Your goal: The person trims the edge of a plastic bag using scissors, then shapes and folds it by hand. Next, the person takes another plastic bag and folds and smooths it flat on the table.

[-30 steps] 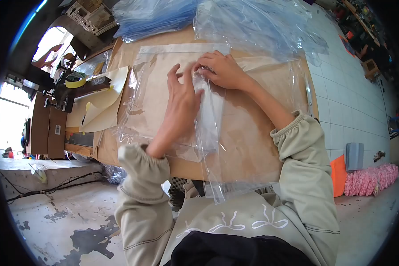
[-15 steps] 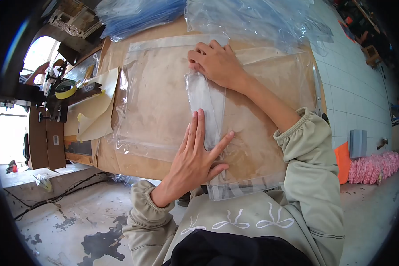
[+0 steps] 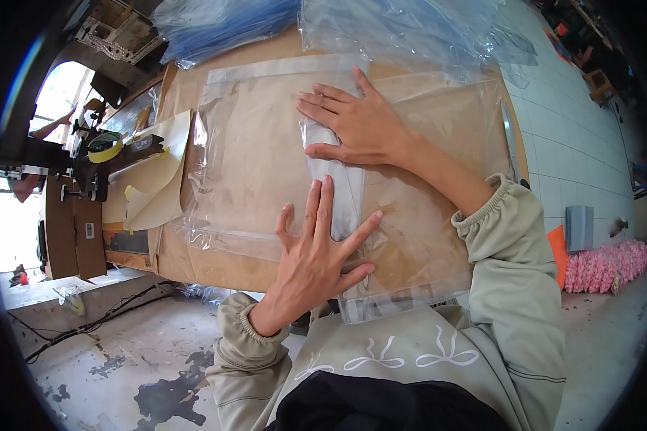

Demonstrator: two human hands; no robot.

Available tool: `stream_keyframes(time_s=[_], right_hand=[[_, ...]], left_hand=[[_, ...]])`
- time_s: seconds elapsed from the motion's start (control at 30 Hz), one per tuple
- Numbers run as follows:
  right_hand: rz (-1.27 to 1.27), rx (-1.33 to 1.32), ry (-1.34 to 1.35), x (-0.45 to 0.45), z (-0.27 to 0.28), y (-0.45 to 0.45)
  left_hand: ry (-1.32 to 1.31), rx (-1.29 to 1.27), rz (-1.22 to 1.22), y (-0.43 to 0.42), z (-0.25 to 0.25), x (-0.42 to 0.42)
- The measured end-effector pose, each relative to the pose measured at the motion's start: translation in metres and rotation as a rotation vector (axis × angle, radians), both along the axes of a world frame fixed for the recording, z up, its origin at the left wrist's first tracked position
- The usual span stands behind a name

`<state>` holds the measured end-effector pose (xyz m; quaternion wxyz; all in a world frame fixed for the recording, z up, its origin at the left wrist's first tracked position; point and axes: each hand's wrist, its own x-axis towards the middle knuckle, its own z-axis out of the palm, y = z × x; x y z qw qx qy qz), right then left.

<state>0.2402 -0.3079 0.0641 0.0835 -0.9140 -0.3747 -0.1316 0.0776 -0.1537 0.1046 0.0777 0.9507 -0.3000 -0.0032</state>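
A clear plastic sheet [image 3: 255,151] lies flat on the brown table covering, with a second clear sheet [image 3: 431,194] spread on its right. Between the two runs a narrow, whitish folded strip of plastic [image 3: 346,194]. My left hand [image 3: 313,251] rests on the near part of this strip, fingers stretched and spread. Across its far part lies my right hand [image 3: 363,126], palm down with the fingers apart. Both palms cover some of the plastic, so the folds beneath them are hidden.
Piles of bluish clear plastic bags [image 3: 226,29] and more clear film [image 3: 410,36] lie along the far edge. On the left are yellow tape [image 3: 106,147] on a dark fixture, cream paper [image 3: 154,176] and a cardboard box [image 3: 90,237]. A pink bundle [image 3: 604,266] sits on the floor at right.
My right hand has opened from curled fingers to a flat spread and moved slightly nearer along the strip. My left hand stays in place, its outer fingers spread wider.
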Motion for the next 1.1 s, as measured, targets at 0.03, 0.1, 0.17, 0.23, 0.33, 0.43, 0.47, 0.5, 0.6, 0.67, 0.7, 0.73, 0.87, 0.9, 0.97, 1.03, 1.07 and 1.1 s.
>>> stream_keyframes(time_s=[0.03, 0.1, 0.17, 0.23, 0.33, 0.43, 0.47, 0.5, 0.6, 0.67, 0.7, 0.73, 0.87, 0.9, 0.97, 1.03, 1.07, 1.1], right_hand=[[-0.014, -0.024, 0.005, 0.003, 0.001, 0.001], [-0.025, -0.039, 0.027, 0.007, 0.002, 0.001], [-0.017, -0.017, 0.066, 0.013, 0.001, 0.000], [0.032, 0.357, 0.175, 0.041, -0.009, -0.007], [0.013, 0.470, 0.408, 0.044, 0.018, -0.024], [0.043, 0.190, 0.260, 0.028, 0.014, -0.023], [0.070, 0.070, 0.142, 0.022, 0.007, -0.018], [0.034, 0.035, 0.075, 0.017, 0.005, -0.015], [-0.035, -0.040, -0.074, 0.007, -0.002, -0.013], [-0.023, -0.039, -0.122, 0.007, -0.007, -0.017], [-0.001, -0.025, -0.115, 0.001, 0.000, -0.022], [0.024, -0.013, -0.108, -0.014, 0.014, -0.028], [-0.060, 0.119, -0.112, -0.065, 0.070, -0.068], [-0.158, 0.266, -0.088, -0.070, 0.082, -0.084], [-0.365, 0.571, 0.035, -0.075, 0.087, -0.117], [-0.482, 0.803, 0.308, -0.077, 0.075, -0.147], [-0.488, 0.881, 0.478, -0.078, 0.061, -0.159], [-0.490, 0.955, 0.648, -0.077, 0.049, -0.164]], left_hand=[[-0.003, 0.000, -0.002, 0.000, -0.001, 0.000], [0.000, 0.006, -0.002, 0.000, 0.000, 0.000], [0.015, 0.018, 0.002, -0.001, 0.002, -0.001], [-0.006, 0.029, -0.018, 0.000, 0.003, 0.000], [-0.015, 0.031, -0.026, 0.001, 0.003, -0.001], [-0.002, 0.041, -0.026, 0.000, 0.004, 0.000], [0.003, 0.050, -0.026, 0.000, 0.004, 0.000], [0.003, 0.058, -0.028, 0.000, 0.005, 0.001], [0.001, 0.085, -0.040, -0.002, 0.007, 0.001], [-0.019, 0.118, -0.051, -0.001, 0.008, 0.002], [-0.018, 0.136, -0.050, -0.001, 0.010, 0.001], [-0.017, 0.152, -0.046, 0.000, 0.011, 0.000], [-0.010, 0.239, -0.052, 0.010, 0.022, -0.005], [-0.001, 0.260, -0.053, 0.013, 0.026, -0.004], [-0.072, 0.335, -0.154, 0.017, 0.043, 0.006], [-0.007, 0.429, -0.235, 0.016, 0.065, 0.027], [0.101, 0.472, -0.272, 0.008, 0.080, 0.049], [0.144, 0.500, -0.269, -0.008, 0.097, 0.070]])
